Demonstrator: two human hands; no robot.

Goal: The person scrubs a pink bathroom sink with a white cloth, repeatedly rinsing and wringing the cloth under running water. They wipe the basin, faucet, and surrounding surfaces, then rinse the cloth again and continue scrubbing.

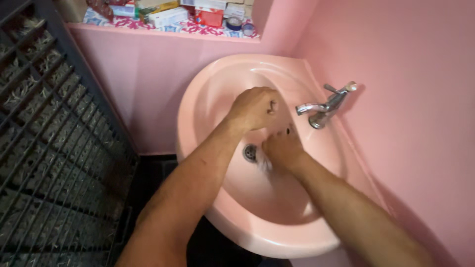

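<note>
Head view: both bare hands are inside the pink corner basin (232,79), below the chrome tap (324,106). Left hand (255,106) is curled into a loose fist just in front of the spout, knuckles up; whether anything sits in its grip cannot be told. Right hand (282,148) lies lower, beside the drain (250,152), fingers bent downward and blurred, with a pale streak at its edge that could be water or lather; its grip likewise cannot be read. Judged from this, washing is under way: hands are in the bowl at the spout, but no clear stream is visible and no soap or towel can be picked out, so how much remains is uncertain. Room for moving: the bowl gives open space toward its near rim and to the left; on the right the tap lever and the pink wall (415,99) stand close to the right forearm. A dark metal grille (54,138) stands well apart on the left, and a shelf (163,30) with small boxes sits above the basin, clear of both hands.
</note>
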